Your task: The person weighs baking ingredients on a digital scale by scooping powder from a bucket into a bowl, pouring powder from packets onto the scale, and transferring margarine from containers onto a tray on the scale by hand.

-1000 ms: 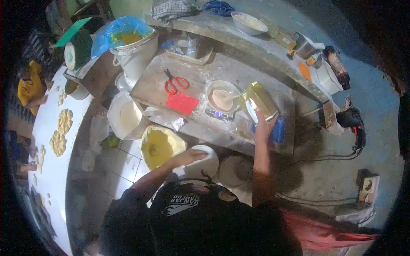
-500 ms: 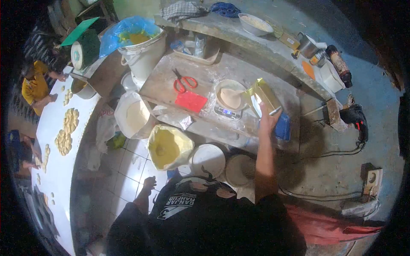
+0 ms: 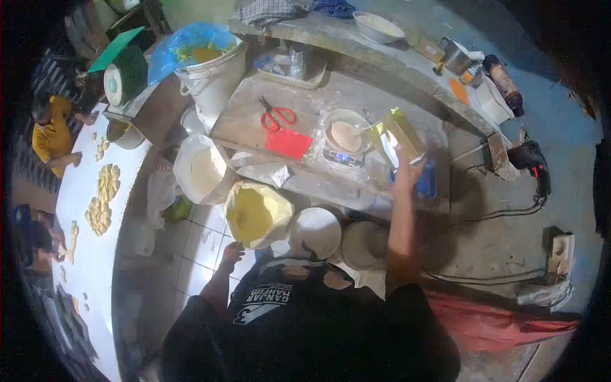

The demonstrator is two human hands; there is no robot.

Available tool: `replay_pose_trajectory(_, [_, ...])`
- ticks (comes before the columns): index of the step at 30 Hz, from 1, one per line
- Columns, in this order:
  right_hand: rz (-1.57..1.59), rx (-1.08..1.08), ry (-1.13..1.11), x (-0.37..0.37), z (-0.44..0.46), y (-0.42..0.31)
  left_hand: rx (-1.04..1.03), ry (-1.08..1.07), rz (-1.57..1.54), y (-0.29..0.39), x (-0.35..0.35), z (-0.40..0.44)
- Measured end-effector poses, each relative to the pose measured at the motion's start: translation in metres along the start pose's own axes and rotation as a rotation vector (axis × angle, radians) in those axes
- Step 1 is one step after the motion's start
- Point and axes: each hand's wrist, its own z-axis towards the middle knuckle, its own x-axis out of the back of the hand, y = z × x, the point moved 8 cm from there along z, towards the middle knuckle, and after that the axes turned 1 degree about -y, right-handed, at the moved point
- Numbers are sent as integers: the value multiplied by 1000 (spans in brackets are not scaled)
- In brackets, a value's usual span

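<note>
My right hand grips a gold foil packet, tilted with its mouth toward a bowl. Beige powder lies in that bowl, which rests on a small digital scale with a lit display; the digits are too small to read. Low on the left, my left hand hangs beside a container lined with a pale yellow bag. Its fingers look loosely apart, with nothing seen in them. Red-handled scissors and a red packet lie left of the scale.
A white bucket with a blue bag stands at the back left. Flour fills a lined tub. A white lid is near my body. Dough pieces lie on the white table, where other people work. A drill hangs right.
My left hand has risen slightly toward the yellow-lined container. My right hand and the foil packet have shifted slightly right, and the powder in the bowl looks different in shape.
</note>
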Motion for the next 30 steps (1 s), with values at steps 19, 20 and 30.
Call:
replay_pose_trajectory(19, [-108, 98, -65, -20, -7, -13, 23, -45, 5, 2, -11, -4])
replay_pose_trajectory(20, [-189, 88, -62, -19, -8, -14, 26, -70, -15, 1, -15, -5])
replay_pose_trajectory(30, [44, 99, -152, -25, -4, -9, 52, -12, 56, -3, -16, -7])
